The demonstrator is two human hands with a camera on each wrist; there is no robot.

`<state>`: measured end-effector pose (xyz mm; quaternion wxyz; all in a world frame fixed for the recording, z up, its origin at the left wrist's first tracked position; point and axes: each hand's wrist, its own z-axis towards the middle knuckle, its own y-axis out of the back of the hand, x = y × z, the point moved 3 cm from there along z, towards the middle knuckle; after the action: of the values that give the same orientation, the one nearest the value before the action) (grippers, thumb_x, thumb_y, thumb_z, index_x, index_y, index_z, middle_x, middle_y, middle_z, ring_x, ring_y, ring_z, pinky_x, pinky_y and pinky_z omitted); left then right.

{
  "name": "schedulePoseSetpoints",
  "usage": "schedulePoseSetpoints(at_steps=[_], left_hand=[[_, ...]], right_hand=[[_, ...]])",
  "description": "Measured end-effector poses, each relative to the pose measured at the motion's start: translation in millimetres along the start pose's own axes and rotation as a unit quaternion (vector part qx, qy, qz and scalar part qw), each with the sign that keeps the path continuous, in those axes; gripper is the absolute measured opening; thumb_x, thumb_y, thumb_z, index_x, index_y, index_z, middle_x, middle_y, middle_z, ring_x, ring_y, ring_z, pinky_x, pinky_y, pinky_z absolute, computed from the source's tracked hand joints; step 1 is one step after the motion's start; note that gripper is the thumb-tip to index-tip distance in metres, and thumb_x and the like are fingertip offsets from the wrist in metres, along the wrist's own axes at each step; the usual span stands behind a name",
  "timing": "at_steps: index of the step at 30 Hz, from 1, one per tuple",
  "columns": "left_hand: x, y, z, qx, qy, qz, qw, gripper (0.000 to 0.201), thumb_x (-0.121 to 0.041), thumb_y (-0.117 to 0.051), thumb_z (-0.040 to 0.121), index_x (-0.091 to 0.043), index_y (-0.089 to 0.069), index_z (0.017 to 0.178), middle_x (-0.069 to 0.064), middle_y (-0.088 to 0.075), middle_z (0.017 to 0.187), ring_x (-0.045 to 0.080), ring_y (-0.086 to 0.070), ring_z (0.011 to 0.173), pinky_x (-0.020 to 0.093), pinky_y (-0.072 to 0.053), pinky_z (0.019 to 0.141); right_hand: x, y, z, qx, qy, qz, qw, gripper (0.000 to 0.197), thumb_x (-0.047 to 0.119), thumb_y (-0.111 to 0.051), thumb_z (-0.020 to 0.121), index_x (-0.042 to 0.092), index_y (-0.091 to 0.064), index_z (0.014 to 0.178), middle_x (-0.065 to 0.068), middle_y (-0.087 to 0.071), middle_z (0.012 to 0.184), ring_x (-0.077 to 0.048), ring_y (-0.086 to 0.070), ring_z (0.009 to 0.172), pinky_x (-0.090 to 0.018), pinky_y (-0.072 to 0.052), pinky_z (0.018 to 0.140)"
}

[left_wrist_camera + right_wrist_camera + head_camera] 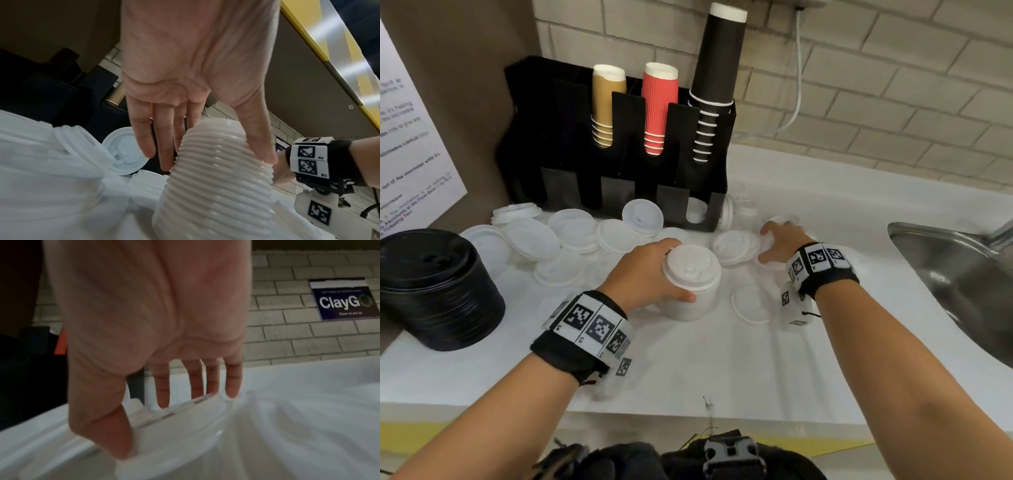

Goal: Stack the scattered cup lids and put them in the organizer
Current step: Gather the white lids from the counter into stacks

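Note:
A tall stack of white cup lids (pixel 690 284) (pixel 216 186) stands on the white counter (pixel 722 359), and my left hand (pixel 654 270) (pixel 216 160) grips it from the side, thumb in front and fingers behind. To its right, my right hand (pixel 774 243) (pixel 164 418) pinches the rim of a single white lid (pixel 768 258) (pixel 174 443) between thumb and fingers. Several loose white lids (pixel 575 229) lie scattered before the black organizer (pixel 619 144), one of them (pixel 642 214) leaning against it. A lid (pixel 697 209) sits in the organizer's right-hand lower slot.
The organizer holds gold (pixel 606 106), red (pixel 657 109) and black (pixel 717 68) cup stacks. A stack of black lids (pixel 438 287) stands at the left. A steel sink (pixel 962 274) opens on the right. More lids lie flat at the centre (pixel 751 303) and centre-right (pixel 736 246).

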<state>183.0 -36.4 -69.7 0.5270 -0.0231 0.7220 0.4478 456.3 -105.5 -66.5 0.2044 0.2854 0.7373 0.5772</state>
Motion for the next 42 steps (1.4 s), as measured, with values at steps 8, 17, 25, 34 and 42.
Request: schedulePoseSetpoints(at_steps=[8,17,25,34,42], left_hand=[[1,-1,4,0.0,0.0,0.011,1.0,0.067,-0.035,-0.09,0.061,-0.025,-0.057,0.118,-0.007,-0.064,0.115,0.02,-0.059,0.105,0.045,-0.05,0.092],[5,0,9,0.006,0.0,0.033,0.999,0.087,-0.042,-0.09,0.057,-0.027,-0.048,0.132,-0.01,-0.053,0.125,0.017,-0.054,0.111,0.043,-0.047,0.096],[4,0,8,-0.013,-0.013,0.034,0.999,0.135,-0.042,-0.091,0.055,-0.028,0.002,0.152,-0.023,-0.045,0.095,0.012,-0.057,0.087,0.03,-0.05,0.078],[0,1,8,-0.026,-0.002,0.092,0.995,0.14,-0.051,-0.088,0.055,-0.021,0.007,0.153,-0.009,-0.066,0.108,0.017,-0.063,0.102,0.043,-0.042,0.098],[1,-1,12,-0.017,0.013,0.116,0.993,0.121,-0.051,-0.087,0.055,-0.024,-0.015,0.148,-0.007,-0.064,0.11,0.019,-0.061,0.106,0.041,-0.038,0.099]], right_hand=[[-8,25,-14,-0.118,-0.013,0.236,0.965,0.064,0.037,-0.074,0.077,0.023,-0.045,0.131,-0.015,-0.047,0.127,-0.031,-0.045,0.12,-0.037,-0.043,0.091],[69,17,-82,-0.071,0.21,0.43,0.875,0.035,0.022,-0.077,0.077,0.04,-0.065,0.104,0.008,-0.063,0.102,-0.003,-0.058,0.088,-0.004,-0.043,0.072],[88,-5,-102,-0.063,0.197,0.404,0.891,0.037,0.025,-0.08,0.073,0.042,-0.067,0.103,0.005,-0.06,0.116,-0.004,-0.051,0.104,-0.015,-0.038,0.086],[101,-8,-108,-0.089,0.204,0.352,0.909,0.044,0.024,-0.082,0.07,0.036,-0.068,0.11,-0.002,-0.058,0.116,-0.014,-0.052,0.111,-0.028,-0.042,0.097],[109,-4,-106,-0.085,0.216,0.278,0.932,0.047,0.026,-0.083,0.068,0.033,-0.068,0.112,-0.006,-0.056,0.112,-0.016,-0.049,0.11,-0.021,-0.038,0.091]])
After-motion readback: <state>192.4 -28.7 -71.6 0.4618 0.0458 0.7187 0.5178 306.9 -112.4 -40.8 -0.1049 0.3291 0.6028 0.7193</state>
